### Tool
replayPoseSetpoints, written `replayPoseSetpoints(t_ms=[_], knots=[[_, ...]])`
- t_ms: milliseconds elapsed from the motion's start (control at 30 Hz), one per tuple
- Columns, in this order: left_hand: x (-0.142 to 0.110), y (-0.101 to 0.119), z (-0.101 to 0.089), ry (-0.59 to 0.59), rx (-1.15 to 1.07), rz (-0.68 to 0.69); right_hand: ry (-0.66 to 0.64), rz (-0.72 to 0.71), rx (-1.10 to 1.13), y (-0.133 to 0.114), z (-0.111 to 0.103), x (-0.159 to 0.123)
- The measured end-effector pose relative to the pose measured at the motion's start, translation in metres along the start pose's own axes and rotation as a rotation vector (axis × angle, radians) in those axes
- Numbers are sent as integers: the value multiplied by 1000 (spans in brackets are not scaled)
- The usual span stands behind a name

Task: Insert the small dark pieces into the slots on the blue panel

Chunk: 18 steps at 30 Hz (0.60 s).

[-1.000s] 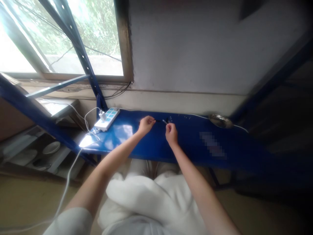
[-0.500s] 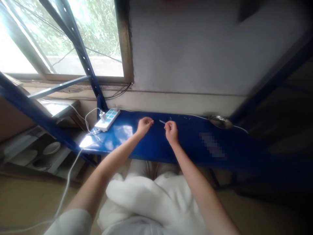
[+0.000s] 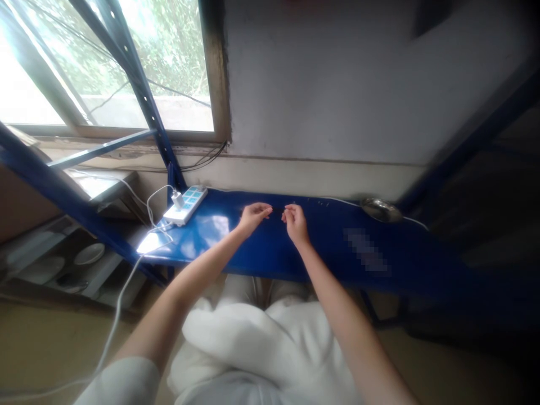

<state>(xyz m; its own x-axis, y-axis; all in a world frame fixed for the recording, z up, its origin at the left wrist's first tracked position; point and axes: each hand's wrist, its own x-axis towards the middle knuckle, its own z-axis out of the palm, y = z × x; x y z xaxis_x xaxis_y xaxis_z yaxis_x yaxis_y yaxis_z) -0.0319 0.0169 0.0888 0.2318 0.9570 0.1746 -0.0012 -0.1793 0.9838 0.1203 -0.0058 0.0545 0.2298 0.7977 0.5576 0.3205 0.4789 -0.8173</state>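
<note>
Over the blue tabletop [image 3: 270,253], my left hand [image 3: 255,216] is closed in a pinch, with the thumb and fingertips pointing right. A short gap away, my right hand [image 3: 295,221] is also closed, its fingertips pressed together and facing the left hand. Something small and dark shows between the two sets of fingertips, too small to name. What each hand grips is hidden by the fingers. Several tiny slender pieces [image 3: 323,203] lie on the table beyond my right hand.
A white power strip [image 3: 185,207] with a plugged-in white charger [image 3: 178,199] lies at the left end. A shiny metal bowl [image 3: 381,209] stands at the back right. A white cable [image 3: 120,304] hangs off the left. Blue posts [image 3: 139,95] rise beside the window.
My left hand has moved slightly right, closer to my right hand. The thin pale stick that showed at my right fingertips is no longer visible. My right hand has barely shifted.
</note>
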Motion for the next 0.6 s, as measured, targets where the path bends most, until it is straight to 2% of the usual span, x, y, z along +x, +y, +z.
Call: replayPoseSetpoints(t_ms=[200, 400, 500, 600], knots=[[0, 0, 2, -29, 101, 98, 32, 19, -29, 1, 0, 2], [8, 8, 2, -12, 395, 224, 23, 37, -108, 8, -4, 1], [22, 14, -9, -42, 566, 306, 149, 16, -187, 19, -9, -5], [38, 17, -24, -120, 774, 345, 287, -8, -308, 36, -16, -13]])
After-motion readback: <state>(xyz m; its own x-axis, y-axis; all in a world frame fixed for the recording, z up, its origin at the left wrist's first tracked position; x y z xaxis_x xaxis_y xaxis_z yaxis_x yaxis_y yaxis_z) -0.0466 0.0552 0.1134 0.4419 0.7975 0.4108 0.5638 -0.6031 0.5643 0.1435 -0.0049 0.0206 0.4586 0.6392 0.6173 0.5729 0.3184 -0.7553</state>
